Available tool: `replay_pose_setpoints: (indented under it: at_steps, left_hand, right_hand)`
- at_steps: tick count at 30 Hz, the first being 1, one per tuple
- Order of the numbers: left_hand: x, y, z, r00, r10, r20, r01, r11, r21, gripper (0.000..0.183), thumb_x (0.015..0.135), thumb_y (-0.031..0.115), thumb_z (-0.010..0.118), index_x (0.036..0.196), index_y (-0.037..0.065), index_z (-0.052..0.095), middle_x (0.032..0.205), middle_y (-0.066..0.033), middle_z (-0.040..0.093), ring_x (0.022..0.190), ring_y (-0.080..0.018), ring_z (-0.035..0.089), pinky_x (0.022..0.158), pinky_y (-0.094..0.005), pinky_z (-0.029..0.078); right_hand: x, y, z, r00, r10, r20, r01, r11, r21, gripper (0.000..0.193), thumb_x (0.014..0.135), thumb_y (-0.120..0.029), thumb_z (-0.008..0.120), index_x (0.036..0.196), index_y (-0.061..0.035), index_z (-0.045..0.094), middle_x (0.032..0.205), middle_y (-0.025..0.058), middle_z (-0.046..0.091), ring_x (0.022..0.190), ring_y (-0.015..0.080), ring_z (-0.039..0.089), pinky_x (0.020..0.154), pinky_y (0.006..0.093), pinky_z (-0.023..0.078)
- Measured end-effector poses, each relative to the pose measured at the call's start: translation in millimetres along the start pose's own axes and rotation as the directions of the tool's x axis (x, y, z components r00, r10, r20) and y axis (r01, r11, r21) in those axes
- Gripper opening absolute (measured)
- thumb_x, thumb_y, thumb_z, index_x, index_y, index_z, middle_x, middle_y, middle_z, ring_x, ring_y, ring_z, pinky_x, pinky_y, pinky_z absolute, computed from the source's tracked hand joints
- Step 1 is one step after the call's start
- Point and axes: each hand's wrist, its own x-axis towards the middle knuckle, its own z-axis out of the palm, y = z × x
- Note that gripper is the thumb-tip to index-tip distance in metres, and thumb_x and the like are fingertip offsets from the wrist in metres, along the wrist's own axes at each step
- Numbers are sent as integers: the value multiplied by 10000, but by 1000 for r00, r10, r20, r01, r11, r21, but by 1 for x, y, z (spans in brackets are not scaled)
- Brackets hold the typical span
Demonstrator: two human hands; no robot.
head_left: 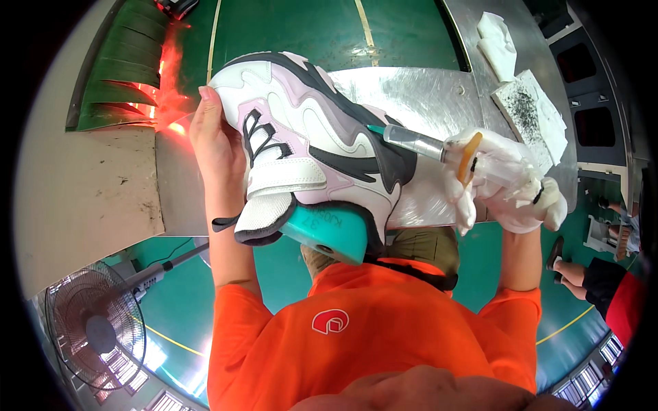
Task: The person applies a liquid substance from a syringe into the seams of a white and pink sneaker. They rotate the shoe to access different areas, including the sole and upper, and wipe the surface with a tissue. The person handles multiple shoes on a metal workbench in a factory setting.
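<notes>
A white, lilac and black sneaker (295, 116) lies tilted on its side in front of me, with a teal shoe last (332, 229) sticking out of its collar. My bare left hand (218, 147) grips it by the toe and tongue side; most of those fingers are hidden behind the shoe. In a white glove, my right hand (507, 179) is closed round a clear syringe (415, 142) with an orange-yellow flange. The syringe's green tip meets the seam between upper and dark sole near the heel; whether liquid comes out cannot be made out.
Beneath the shoe is a shiny metal plate (425, 96) beside a green conveyor belt (288, 27). Red light glows behind a green strip curtain (130, 55) at far left. A smudged white pad (524, 109) and crumpled cloth (496, 44) lie right. A fan (99, 332) stands lower left.
</notes>
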Motion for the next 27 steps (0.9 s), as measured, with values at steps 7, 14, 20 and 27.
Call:
replay_pose_setpoints:
  at_steps: [7,14,20,27]
  left_hand:
    - [20,2,-3,993,-51,108,47,998,38,394,1018,321,534,1190,-30,578,1104,-89,657,989,-155,629,869,-300,499]
    - [67,35,47,958,-136,251,-24,839,543,400,928,317,677,1136,-20,620,903,-13,639,751,-58,558,642,-199,437]
    - [196,50,140,949,127,289,-273,789,550,482,869,401,731,1005,-55,656,872,-79,676,746,-126,624,673,-257,498]
    - [358,-86,132,973,-152,-171,198,933,299,595,917,414,656,1167,-110,527,1025,-202,647,718,-321,678,575,-427,620]
  right_hand:
    - [-19,-7,6,946,-204,-251,199,979,-45,1096,520,-479,796,1295,183,392,1060,203,571,850,280,646,744,387,562]
    - [-50,41,-25,653,-688,-317,-120,320,-940,956,538,-222,887,1339,-2,414,1018,167,605,874,311,649,808,380,531]
    - [-68,56,-34,515,-758,-400,-283,290,-914,1000,538,-247,892,1360,37,399,1102,193,577,941,338,620,842,395,513]
    - [-66,51,-33,412,-705,-578,-127,583,-802,1043,495,-130,894,1379,61,374,1073,145,548,839,166,538,740,299,482]
